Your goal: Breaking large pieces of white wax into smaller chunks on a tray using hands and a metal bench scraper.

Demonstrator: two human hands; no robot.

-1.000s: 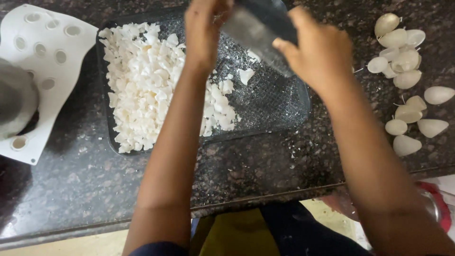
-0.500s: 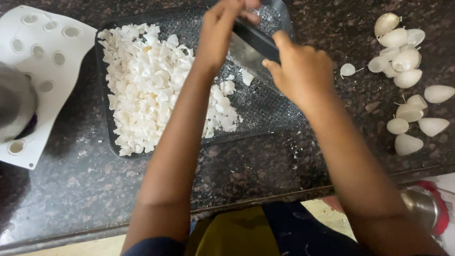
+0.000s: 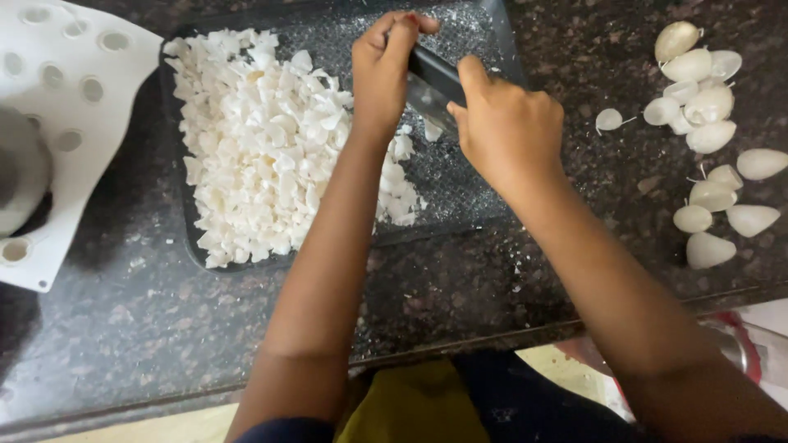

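Left hand [image 3: 382, 70] and right hand [image 3: 505, 131], fingers closed, grip a dark blade [image 3: 435, 78]. Below: black tray [image 3: 460, 197] holding white chopped pieces [image 3: 263, 139].

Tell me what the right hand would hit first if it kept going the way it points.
The right hand points up-left along the knife it grips. Straight on, it would likely meet the left hand first, which holds the blade's far end. Depth between them is unclear.

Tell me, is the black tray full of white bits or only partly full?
Partly full. White pieces cover the tray's left side; its right side is mostly bare.
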